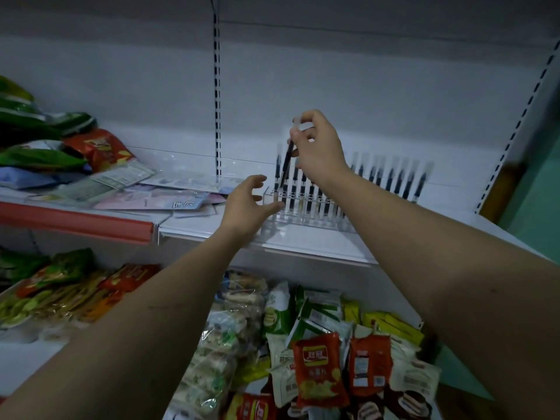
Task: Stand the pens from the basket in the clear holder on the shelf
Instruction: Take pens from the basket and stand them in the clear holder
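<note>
The right hand (318, 147) pinches a pen (285, 165) by its top, tilted above the clear holder's (303, 218) left end. The left hand (247, 204), fingers loosely spread and holding nothing, touches that end.

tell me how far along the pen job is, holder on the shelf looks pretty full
Mostly done: rows of dark pens already stand in the clear plastic holder on the white shelf. In hand: the right hand pinches one dark pen, tilted, above the holder's left end, while the left hand reaches toward the holder. The basket is out of view, so what remains is unknown.
</note>
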The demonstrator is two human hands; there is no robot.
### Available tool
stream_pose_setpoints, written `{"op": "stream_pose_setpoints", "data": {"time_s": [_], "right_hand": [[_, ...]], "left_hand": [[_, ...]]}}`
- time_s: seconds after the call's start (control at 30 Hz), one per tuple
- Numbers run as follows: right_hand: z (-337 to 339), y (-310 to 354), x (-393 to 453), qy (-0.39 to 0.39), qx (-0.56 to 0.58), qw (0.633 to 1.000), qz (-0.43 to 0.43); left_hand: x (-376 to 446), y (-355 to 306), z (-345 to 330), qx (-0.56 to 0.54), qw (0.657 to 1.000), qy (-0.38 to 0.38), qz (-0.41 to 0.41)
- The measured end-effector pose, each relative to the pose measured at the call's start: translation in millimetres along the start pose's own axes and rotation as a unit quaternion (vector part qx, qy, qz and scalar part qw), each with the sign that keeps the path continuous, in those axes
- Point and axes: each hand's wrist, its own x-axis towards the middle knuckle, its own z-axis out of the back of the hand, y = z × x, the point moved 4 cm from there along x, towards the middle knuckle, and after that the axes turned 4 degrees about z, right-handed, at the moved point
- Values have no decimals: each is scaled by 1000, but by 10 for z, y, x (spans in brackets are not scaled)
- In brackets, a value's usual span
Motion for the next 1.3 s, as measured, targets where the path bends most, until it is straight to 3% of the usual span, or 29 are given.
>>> {"op": "stream_pose_setpoints", "data": {"time_s": [0.37, 0.87, 1.17, 1.3], "right_hand": [[-218, -85, 190, -9, -36, 999, -14], [-276, -1, 274, -15, -108, 993, -35], [-392, -141, 51, 20, -197, 979, -48], [-361, -71, 55, 15, -165, 982, -88]], "left_hand": [[36, 69, -22, 65, 998, -9, 0], [23, 76, -24, 59, 998, -6, 4], [1, 60, -18, 60, 998, -6, -9], [-10, 39, -13, 70, 997, -5, -14]]}}
